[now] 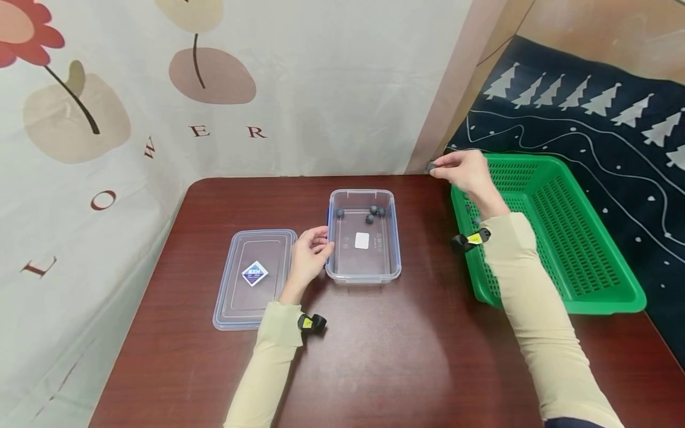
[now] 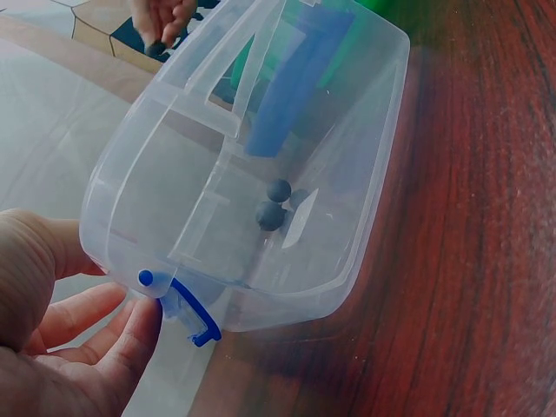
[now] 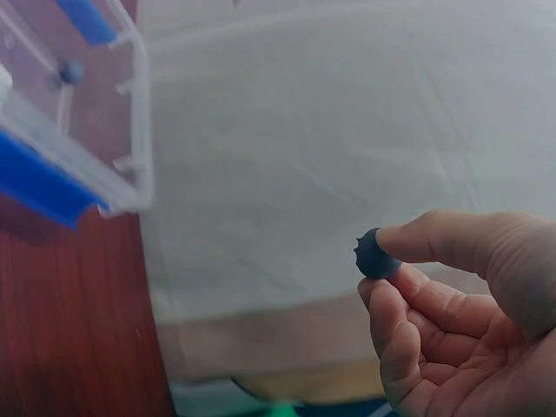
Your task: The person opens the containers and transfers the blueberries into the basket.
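A clear plastic box (image 1: 361, 261) with blue latches stands uncovered on the table, several blueberries (image 1: 370, 219) lying in its far half. My left hand (image 1: 310, 257) holds the box's left side, thumb and fingers by the blue latch (image 2: 193, 313). Raised past the far left corner of the green basket (image 1: 605, 249), my right hand (image 1: 467, 172) pinches one blueberry (image 3: 376, 254) between thumb and fingertips. The berry's crown shows in the right wrist view. Small dark berries (image 1: 468, 208) show at the basket's left side, partly hidden by my right arm.
The box's lid (image 1: 230, 300), with a blue and white label, lies flat left of the box. A pale printed curtain (image 1: 332, 89) hangs along the table's far edge. Dark cloth with white trees (image 1: 599, 142) lies beyond the basket. The brown table (image 1: 374, 356) extends towards me.
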The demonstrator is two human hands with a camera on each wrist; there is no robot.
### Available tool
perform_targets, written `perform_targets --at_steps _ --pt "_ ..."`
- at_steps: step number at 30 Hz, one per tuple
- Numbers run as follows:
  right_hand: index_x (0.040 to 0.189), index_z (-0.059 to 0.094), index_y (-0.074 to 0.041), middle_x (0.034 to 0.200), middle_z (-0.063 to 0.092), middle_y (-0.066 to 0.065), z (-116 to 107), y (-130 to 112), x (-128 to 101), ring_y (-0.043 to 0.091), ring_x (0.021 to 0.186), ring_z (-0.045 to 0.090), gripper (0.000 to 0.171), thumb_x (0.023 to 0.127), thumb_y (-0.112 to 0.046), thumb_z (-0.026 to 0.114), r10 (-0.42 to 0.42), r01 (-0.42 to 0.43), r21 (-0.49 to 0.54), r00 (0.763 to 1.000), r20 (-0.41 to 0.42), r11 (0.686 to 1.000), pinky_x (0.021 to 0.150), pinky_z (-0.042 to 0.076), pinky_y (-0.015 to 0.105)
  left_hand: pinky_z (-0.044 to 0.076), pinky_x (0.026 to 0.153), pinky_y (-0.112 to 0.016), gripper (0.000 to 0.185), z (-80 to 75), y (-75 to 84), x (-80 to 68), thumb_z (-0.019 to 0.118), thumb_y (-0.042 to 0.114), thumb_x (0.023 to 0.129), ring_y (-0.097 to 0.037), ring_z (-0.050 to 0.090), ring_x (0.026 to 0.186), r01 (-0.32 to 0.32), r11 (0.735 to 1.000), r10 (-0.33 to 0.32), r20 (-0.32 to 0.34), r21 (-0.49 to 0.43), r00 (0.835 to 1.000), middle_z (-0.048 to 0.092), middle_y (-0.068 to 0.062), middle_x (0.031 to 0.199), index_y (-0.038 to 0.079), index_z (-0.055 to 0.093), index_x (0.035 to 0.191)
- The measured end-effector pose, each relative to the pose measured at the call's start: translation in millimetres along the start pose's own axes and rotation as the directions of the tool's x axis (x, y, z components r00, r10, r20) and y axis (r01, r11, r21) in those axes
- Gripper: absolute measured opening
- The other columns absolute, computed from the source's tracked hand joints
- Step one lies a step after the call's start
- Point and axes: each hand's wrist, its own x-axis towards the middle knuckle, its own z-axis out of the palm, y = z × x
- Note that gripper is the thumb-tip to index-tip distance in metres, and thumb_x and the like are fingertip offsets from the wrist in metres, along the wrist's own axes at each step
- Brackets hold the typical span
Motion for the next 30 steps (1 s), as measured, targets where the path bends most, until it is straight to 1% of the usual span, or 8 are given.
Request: perform_targets --at_steps 2,7,9,13,14,22,28,30 --pt "0.109 0.067 0.001 0.092 0.069 0.006 -10.8 5.2 -3.2 0.022 0.098 0.051 0.033 0.084 -0.019 0.070 0.010 -0.010 0.007 1.000 -0.012 1.000 0.071 0.047 0.026 0.059 0.081 -0.037 0.033 0.3 0.9 -0.2 0.063 -0.013 0.078 -0.040 0.059 0.089 0.004 1.000 -0.004 0.001 -0.005 1.000 0.058 -0.030 0.102 -0.017 0.057 0.110" --pt "0.111 0.066 0.001 0.088 0.067 -0.006 -34.9 22.6 -12.2 0.016 0.095 0.052 0.036 0.084 -0.022 0.070 0.013 -0.013 -0.005 0.999 -0.039 1.000 0.071 0.047 0.023 0.056 0.083 -0.049 0.033 -1.2 21.6 -3.5 0.061 -0.016 0.078 -0.046 0.057 0.090 0.018 1.000 -0.017 0.012 -0.021 1.000 0.055 -0.036 0.103 -0.022 0.054 0.109" --pt "0.110 0.066 0.001 0.082 0.064 -0.013 -42.9 30.3 -15.7 0.011 0.090 0.052 0.037 0.083 -0.023 0.071 0.013 -0.014 -0.010 0.998 -0.053 1.000 0.067 0.047 0.020 0.055 0.083 -0.051 0.033 -0.8 21.4 -3.0 0.060 -0.017 0.078 -0.047 0.057 0.090 0.016 1.000 -0.016 0.011 -0.019 1.000 0.055 -0.036 0.103 -0.022 0.054 0.109" --pt "0.109 0.066 0.002 0.073 0.058 -0.023 -56.1 47.4 -21.6 0.004 0.079 0.051 0.039 0.082 -0.026 0.072 0.023 -0.023 0.000 0.996 -0.088 1.000 0.058 0.047 0.015 0.058 0.082 -0.043 0.033 1.5 2.3 0.7 0.063 -0.013 0.078 -0.042 0.059 0.090 0.019 1.000 -0.019 0.000 -0.004 1.000 0.057 -0.032 0.103 -0.018 0.056 0.110" --pt "0.108 0.066 0.001 0.073 0.057 -0.024 -58.9 51.7 -22.8 0.003 0.076 0.051 0.038 0.082 -0.027 0.072 0.031 -0.031 0.004 0.995 -0.093 1.000 0.056 0.047 0.015 0.058 0.082 -0.041 0.033 1.4 2.3 0.6 0.063 -0.013 0.078 -0.041 0.059 0.089 0.019 1.000 -0.019 -0.001 -0.001 1.000 0.058 -0.031 0.103 -0.017 0.057 0.110" --pt "0.104 0.071 -0.011 0.075 0.055 -0.026 -75.5 83.5 -27.1 0.005 0.076 0.050 0.030 0.082 -0.030 0.072 0.112 -0.108 0.052 0.989 -0.098 0.993 0.058 0.050 0.018 0.058 0.082 -0.034 0.033 1.4 2.3 0.3 0.063 -0.012 0.078 -0.038 0.059 0.089 0.032 0.999 -0.032 -0.009 0.002 0.999 0.058 -0.028 0.102 -0.015 0.058 0.110" --pt "0.088 0.069 -0.031 0.078 0.054 -0.026 -82.9 104.1 -29.6 0.007 0.077 0.050 0.007 0.082 -0.034 0.071 0.175 -0.170 0.074 0.982 -0.069 0.983 0.058 0.048 0.017 0.058 0.083 -0.037 0.034 2.0 0.9 0.2 0.064 -0.012 0.078 -0.040 0.060 0.090 0.031 1.000 -0.031 -0.015 -0.002 0.999 0.058 -0.030 0.104 -0.017 0.058 0.111" --pt "0.085 0.066 -0.035 0.083 0.053 -0.023 -84.4 110.1 -30.0 0.007 0.076 0.049 0.007 0.081 -0.039 0.071 0.196 -0.193 0.055 0.979 -0.060 0.980 0.059 0.047 0.018 0.057 0.084 -0.039 0.034 2.0 1.2 0.2 0.063 -0.013 0.078 -0.041 0.060 0.091 0.027 1.000 -0.027 -0.013 -0.002 1.000 0.058 -0.031 0.104 -0.019 0.057 0.111"
